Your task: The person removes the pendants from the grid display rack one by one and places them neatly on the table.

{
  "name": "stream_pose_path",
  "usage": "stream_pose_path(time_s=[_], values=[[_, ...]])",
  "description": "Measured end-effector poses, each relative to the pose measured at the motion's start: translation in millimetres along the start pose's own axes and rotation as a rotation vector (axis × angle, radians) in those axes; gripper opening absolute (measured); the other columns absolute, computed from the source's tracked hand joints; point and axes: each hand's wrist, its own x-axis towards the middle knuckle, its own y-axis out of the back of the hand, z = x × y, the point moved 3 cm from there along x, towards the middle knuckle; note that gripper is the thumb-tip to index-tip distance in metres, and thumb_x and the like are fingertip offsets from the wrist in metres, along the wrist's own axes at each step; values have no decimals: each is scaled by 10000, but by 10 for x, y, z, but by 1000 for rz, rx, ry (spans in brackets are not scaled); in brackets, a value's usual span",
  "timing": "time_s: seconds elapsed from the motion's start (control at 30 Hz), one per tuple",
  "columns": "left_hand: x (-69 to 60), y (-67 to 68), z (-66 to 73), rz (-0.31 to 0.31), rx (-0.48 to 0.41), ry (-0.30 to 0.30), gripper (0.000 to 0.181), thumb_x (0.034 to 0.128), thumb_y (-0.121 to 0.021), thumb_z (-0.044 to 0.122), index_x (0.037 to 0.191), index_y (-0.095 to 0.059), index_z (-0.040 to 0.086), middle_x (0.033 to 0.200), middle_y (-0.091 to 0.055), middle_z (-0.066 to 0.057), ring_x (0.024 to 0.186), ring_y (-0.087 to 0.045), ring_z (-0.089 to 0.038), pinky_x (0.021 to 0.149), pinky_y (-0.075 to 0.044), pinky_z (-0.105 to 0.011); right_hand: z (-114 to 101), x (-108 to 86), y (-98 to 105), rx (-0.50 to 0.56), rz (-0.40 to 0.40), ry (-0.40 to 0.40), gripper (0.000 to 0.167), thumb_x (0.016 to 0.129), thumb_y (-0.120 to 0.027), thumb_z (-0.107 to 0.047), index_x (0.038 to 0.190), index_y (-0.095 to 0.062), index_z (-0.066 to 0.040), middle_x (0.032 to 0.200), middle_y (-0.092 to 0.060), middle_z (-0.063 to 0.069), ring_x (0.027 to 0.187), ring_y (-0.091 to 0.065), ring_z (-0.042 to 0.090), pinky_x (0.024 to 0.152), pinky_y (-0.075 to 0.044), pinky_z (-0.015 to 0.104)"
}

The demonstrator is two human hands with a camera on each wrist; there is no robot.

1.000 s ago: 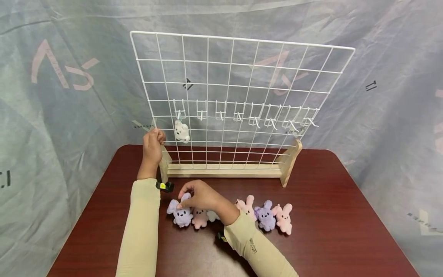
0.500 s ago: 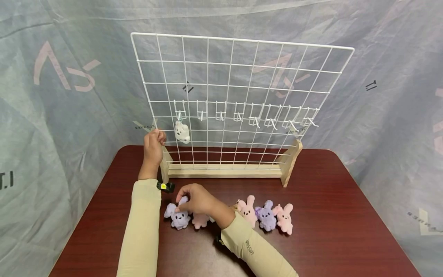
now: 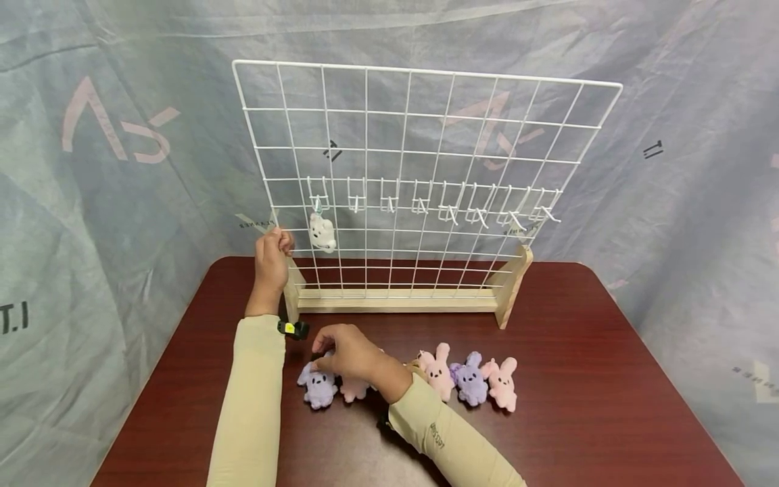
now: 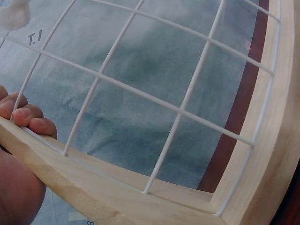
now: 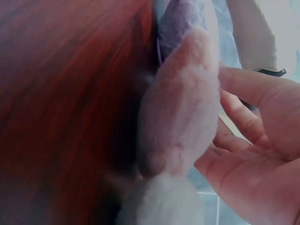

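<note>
At the rack's left edge my left hand (image 3: 272, 260) grips the wooden upright and white wire grid (image 3: 366, 152); its curled fingers (image 4: 32, 118) show in the left wrist view. My right hand (image 3: 353, 353) is low over the table, thumb and fingers curved around an ear of a light purple plush bunny (image 3: 319, 390). The fingertips' contact is partly hidden. Beside it lies a pink plush toy (image 3: 353, 390), half covered by that hand. In the right wrist view, this pink toy (image 5: 180, 112) stands between the purple bunny (image 5: 180, 23) and a white plush (image 5: 161, 201).
A white plush toy (image 3: 322, 233) hangs on the leftmost of several hooks across the grid. Right of my forearm lie a pink bunny (image 3: 438, 375), a darker purple bunny (image 3: 470, 384) and another pink bunny (image 3: 502, 387). The wooden base (image 3: 395, 301) stands on the dark red table (image 3: 578, 406).
The light purple bunny shifts slightly left, then back right and a little nearer, along with my right hand's small movements. My left hand keeps its grip on the rack.
</note>
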Motion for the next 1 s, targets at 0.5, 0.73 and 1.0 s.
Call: stream_pose_path(time_s=[0.5, 0.73, 1.0], values=[[13, -9, -17, 18, -8, -9, 451, 1083, -271, 203, 726, -186, -58, 681, -261, 3, 631, -222, -162, 646, -217, -316, -161, 189, 333, 480, 431, 90, 463, 975, -686, -33, 1421, -574, -86, 1410, -636, 155, 1297, -655, 342, 1022, -582, 343], [7, 3, -20, 50, -35, -10, 423, 1072, -282, 191, 735, -168, -38, 683, -240, 7, 635, -200, -151, 640, -198, -306, -253, 328, 538, 640, 532, 211, 563, 952, -639, 60, 1489, -475, 6, 1424, -572, 278, 1327, -603, 473, 985, -559, 207], [6, -32, -36, 49, -37, -23, 423, 1073, -284, 186, 736, -186, -49, 691, -239, -29, 635, -207, -168, 642, -198, -306, -321, 437, 707, 685, 558, 238, 590, 938, -641, 86, 1498, -479, -3, 1396, -577, 345, 1302, -626, 480, 963, -561, 197]])
